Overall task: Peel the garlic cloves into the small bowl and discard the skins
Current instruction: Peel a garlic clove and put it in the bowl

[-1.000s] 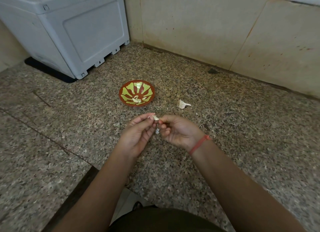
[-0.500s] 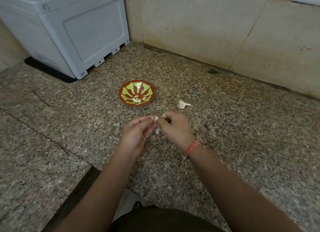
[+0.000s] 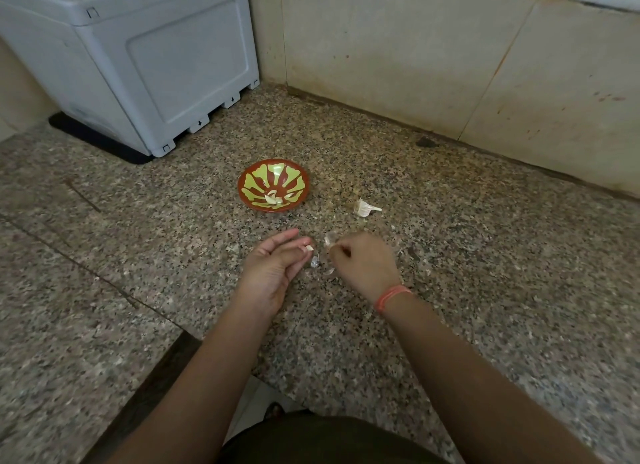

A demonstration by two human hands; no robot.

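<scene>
With left hand [image 3: 273,266] palm up and half-curled, pinches a garlic clove [image 3: 309,248] at the fingertips; with right hand [image 3: 363,262] closed tight, nips a strip of skin [image 3: 330,237] just beside it, probably to bare the clove. Looks mid-peel. Keeps the small bowl [image 3: 254,178] near, just beyond the hands, for an easy drop, with peeled cloves [image 3: 273,198] inside. Leaves an unpeeled piece [image 3: 365,208] right of the bowl and loose skins [image 3: 315,262] below the hands on the speckled granite desk [image 3: 138,255]. Beige tiled wall [image 3: 381,48] behind; grey plastic box [image 3: 138,65] in the corner.
</scene>
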